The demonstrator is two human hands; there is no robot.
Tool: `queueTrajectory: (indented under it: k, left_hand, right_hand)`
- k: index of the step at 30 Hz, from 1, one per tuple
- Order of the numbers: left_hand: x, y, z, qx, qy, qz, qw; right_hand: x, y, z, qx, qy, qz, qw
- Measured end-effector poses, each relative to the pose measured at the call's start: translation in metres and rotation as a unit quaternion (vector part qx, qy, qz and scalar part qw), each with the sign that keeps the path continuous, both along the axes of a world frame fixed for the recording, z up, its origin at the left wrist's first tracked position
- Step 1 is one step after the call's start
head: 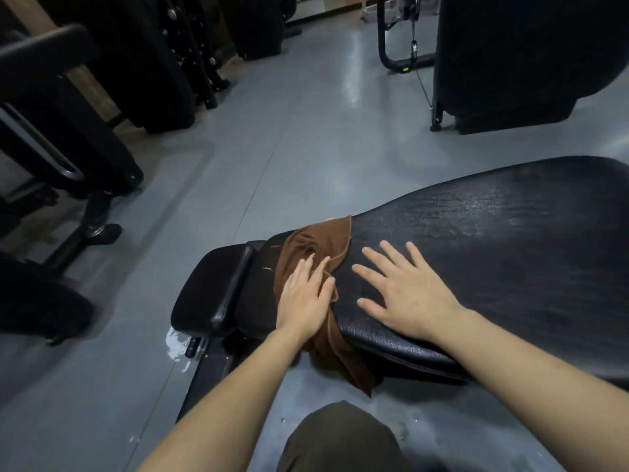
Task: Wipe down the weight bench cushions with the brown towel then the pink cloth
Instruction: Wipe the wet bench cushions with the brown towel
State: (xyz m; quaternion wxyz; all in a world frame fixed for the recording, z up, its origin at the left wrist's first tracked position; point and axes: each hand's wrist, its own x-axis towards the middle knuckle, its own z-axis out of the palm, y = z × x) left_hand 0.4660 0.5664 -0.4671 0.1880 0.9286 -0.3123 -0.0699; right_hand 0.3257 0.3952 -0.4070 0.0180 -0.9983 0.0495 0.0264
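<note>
The brown towel [315, 248] lies bunched across the narrow end of the long black back cushion [493, 240], and one corner hangs off the near edge. My left hand [306, 294] presses flat on the towel with straight fingers. My right hand [401, 291] rests flat on the bare cushion just right of the towel, fingers spread. The cushion's surface looks wet and streaked toward the right. The small black seat cushion [211, 291] sits left of the towel. No pink cloth is in view.
Black gym machines [68, 137] stand along the left, and another padded unit [517, 56] at the back right. Grey floor [289, 148] runs between them, with wet patches by the bench frame [177, 342]. My knee [340, 437] is at the bottom.
</note>
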Motion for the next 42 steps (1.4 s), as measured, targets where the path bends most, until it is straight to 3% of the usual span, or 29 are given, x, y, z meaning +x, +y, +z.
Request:
queueTrajectory:
  k: [7, 19, 35, 42]
  left_hand:
    - [0.032, -0.001, -0.006, -0.001, 0.006, 0.001, 1.0]
    - [0.103, -0.012, -0.015, 0.023, -0.009, 0.033, 0.999]
    - [0.027, 0.041, -0.008, 0.023, -0.004, 0.041, 0.999]
    - [0.019, 0.06, -0.011, 0.015, 0.005, 0.027, 0.999]
  right_hand:
    - [-0.002, -0.003, -0.025, -0.036, 0.023, -0.015, 0.999]
    - [0.002, -0.003, -0.037, -0.034, -0.035, -0.011, 0.999]
    - [-0.001, 0.001, -0.017, -0.025, 0.043, -0.014, 0.999]
    - [0.0, 0.0, -0.02, -0.035, 0.035, -0.014, 0.999]
